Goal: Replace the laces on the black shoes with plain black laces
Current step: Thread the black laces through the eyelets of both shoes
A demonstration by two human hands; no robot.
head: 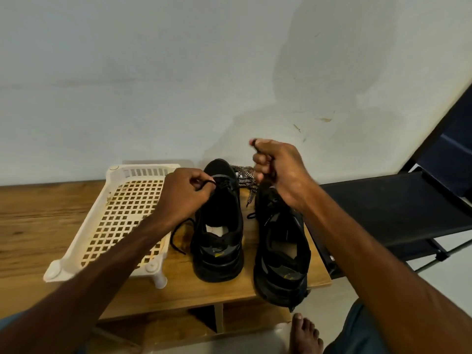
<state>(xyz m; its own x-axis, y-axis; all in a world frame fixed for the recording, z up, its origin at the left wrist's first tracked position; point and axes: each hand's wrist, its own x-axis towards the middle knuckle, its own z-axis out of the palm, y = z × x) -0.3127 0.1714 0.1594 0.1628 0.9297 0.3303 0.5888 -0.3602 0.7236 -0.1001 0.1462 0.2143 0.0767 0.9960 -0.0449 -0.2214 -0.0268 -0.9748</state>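
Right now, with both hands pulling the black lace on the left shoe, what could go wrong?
1. The right shoe overhangs the table edge and could fall if bumped.
2. The left hand and right hand may pull the black lace uneven.

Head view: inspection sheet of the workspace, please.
Surface: wooden table, shoes at its right end.
Job's things: two black shoes, heels toward camera; plain black lace trailing from the left shoe.
Clutter: patterned laces behind the shoes; cream plastic tray.
Grips: left hand pinches the black lace; right hand holds a lace end.
Cables: nothing seen.
Surroundings: white wall; black rack on the right.
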